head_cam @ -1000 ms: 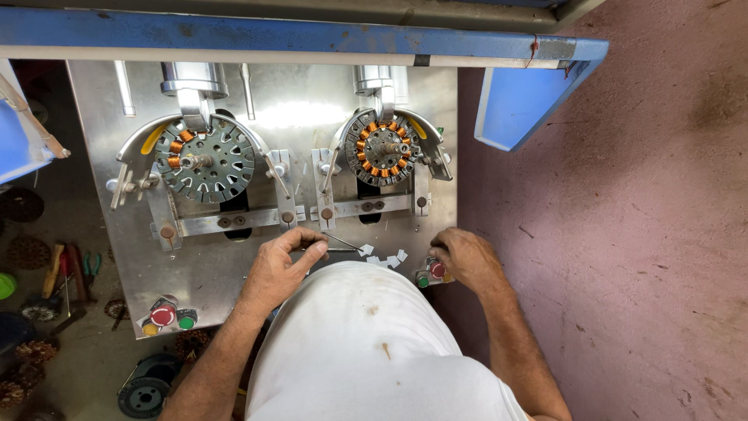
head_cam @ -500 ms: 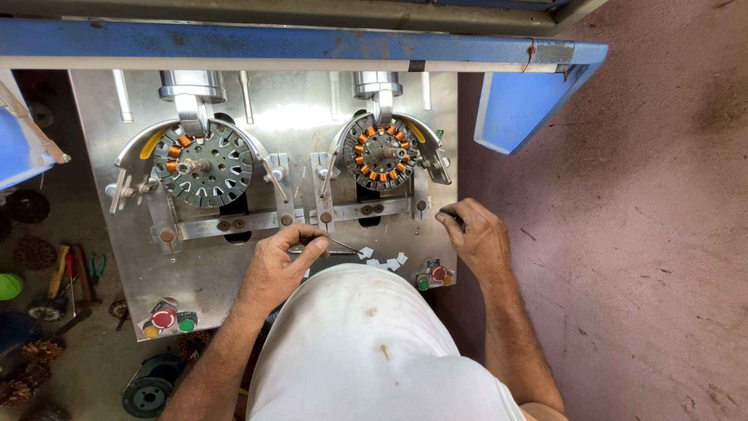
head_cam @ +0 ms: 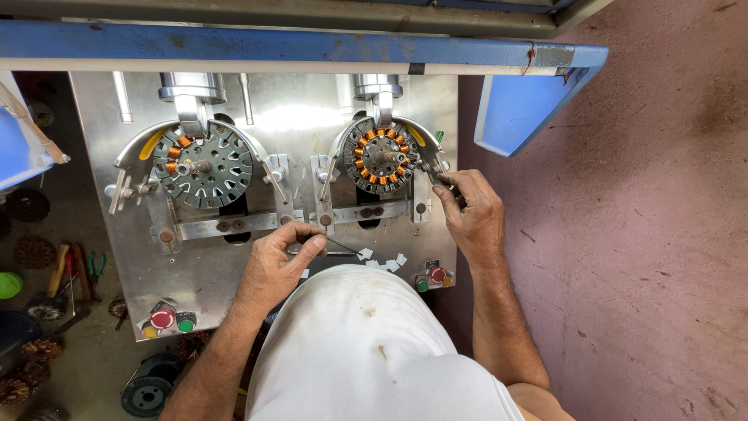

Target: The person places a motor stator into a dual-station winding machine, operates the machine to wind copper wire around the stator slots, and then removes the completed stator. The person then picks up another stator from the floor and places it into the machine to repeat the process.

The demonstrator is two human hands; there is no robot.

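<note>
Nearest the body, left hand (head_cam: pixel 276 261) rests on the steel machine plate (head_cam: pixel 132 257), fingers curled together around a thin metal tool (head_cam: pixel 336 246) whose tip points right toward a scatter of small white paper slips (head_cam: pixel 383 261) just beside it. Red and green push buttons (head_cam: pixel 431 277) sit at the plate's near right corner, another set (head_cam: pixel 165 320) at near left. Farther up, right hand (head_cam: pixel 471 210) reaches to the right edge of the right stator (head_cam: pixel 381 156), thumb and forefinger pinched together at a small clip (head_cam: pixel 432 173) just beside the stator's rim; what the fingertips grip is too small to tell. That stator sits on its spindle, copper windings filling most of its slots. Well apart to the left, the left stator (head_cam: pixel 204 164) carries only a few copper coils on its upper left side. Beyond both, two vertical steel cylinders, then a blue frame beam (head_cam: pixel 273 45) across the top
</note>
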